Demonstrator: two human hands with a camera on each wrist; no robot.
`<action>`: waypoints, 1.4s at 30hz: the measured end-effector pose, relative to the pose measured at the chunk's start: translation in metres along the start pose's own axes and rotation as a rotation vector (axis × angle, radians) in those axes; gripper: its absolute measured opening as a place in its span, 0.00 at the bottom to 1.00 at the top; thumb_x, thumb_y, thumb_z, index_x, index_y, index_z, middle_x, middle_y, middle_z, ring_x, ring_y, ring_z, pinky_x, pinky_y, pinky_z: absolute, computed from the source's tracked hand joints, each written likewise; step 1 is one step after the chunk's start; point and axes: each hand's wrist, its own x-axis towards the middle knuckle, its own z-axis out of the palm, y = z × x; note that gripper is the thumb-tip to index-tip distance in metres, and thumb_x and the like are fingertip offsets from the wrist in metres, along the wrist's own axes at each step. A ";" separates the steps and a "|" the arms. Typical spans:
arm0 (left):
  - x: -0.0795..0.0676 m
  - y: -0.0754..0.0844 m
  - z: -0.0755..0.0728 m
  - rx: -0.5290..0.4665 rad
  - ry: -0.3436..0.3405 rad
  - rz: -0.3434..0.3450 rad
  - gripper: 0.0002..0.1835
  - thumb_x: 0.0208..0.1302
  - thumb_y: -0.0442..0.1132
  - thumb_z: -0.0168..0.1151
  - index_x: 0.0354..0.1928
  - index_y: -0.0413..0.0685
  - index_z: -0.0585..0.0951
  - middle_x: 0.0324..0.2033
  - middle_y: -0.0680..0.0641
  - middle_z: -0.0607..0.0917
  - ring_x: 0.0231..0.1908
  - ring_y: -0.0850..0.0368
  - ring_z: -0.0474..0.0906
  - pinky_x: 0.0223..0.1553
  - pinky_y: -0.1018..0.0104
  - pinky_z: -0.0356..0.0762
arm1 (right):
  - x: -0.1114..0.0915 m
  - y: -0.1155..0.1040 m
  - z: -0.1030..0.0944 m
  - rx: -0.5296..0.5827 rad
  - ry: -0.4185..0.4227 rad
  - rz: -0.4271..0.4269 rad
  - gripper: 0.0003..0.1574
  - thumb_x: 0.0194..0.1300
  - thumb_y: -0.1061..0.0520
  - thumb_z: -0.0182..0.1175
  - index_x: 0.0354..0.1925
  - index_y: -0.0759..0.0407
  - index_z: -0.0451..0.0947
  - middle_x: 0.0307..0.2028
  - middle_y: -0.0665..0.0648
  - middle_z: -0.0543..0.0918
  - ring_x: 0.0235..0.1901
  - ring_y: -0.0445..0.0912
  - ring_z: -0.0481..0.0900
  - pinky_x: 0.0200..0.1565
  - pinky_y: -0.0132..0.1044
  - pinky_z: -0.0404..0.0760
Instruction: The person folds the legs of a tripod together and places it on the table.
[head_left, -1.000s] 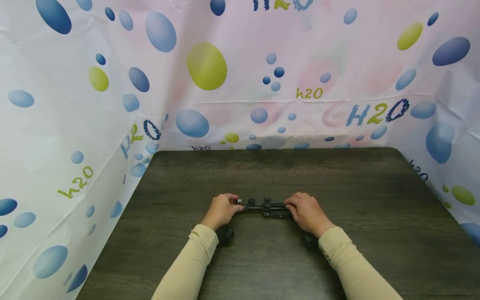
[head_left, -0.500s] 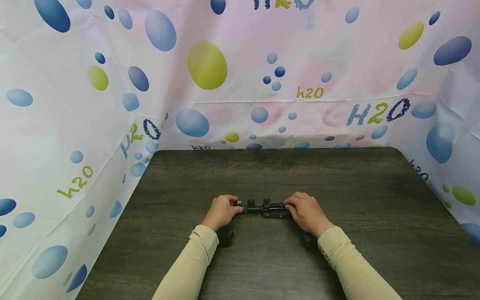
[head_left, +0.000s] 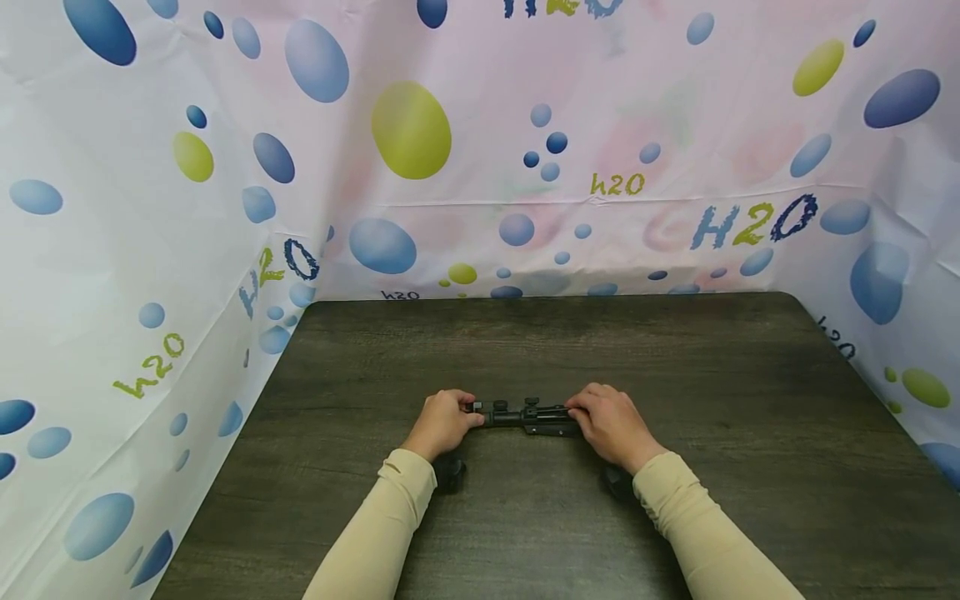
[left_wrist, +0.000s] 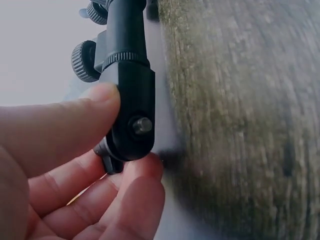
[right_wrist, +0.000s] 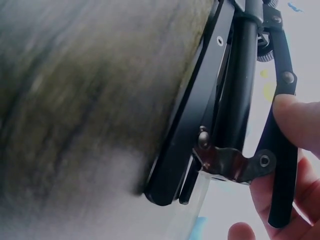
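Note:
A small black tripod (head_left: 517, 418) lies sideways between both hands, low over the table, its legs folded along the column. My left hand (head_left: 441, 423) grips its head end. In the left wrist view, the thumb presses the black tilt head (left_wrist: 131, 107) near a short metal screw (left_wrist: 142, 125), with fingers curled beneath; ribbed knobs (left_wrist: 84, 61) sit farther along. My right hand (head_left: 613, 423) pinches the leg end. In the right wrist view, thumb and fingers hold one flat leg (right_wrist: 282, 155), angled slightly off the column (right_wrist: 241, 85). A metal brace (right_wrist: 230, 163) joins it; another leg (right_wrist: 192, 112) faces the table.
The dark wood-grain table (head_left: 525, 350) spreads around both hands. A white printed sheet (head_left: 480, 167) with blue and green ovals rises behind the table and at its sides. Dark wrist devices (head_left: 450, 473) show beneath the wrists.

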 end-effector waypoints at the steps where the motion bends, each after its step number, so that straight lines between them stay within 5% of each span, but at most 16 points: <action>1: 0.000 0.000 0.000 0.000 0.000 -0.001 0.21 0.63 0.39 0.71 0.56 0.38 0.83 0.47 0.42 0.85 0.50 0.45 0.81 0.48 0.50 0.80 | 0.000 0.000 0.000 0.000 -0.002 0.002 0.04 0.65 0.63 0.66 0.39 0.58 0.87 0.35 0.53 0.83 0.39 0.53 0.81 0.41 0.54 0.77; 42: 0.001 0.001 0.001 0.031 0.005 0.011 0.22 0.65 0.39 0.69 0.58 0.37 0.81 0.49 0.40 0.85 0.52 0.44 0.80 0.51 0.49 0.78 | 0.000 0.001 0.003 0.022 0.008 0.012 0.05 0.65 0.63 0.67 0.41 0.60 0.86 0.36 0.55 0.83 0.39 0.53 0.81 0.44 0.53 0.79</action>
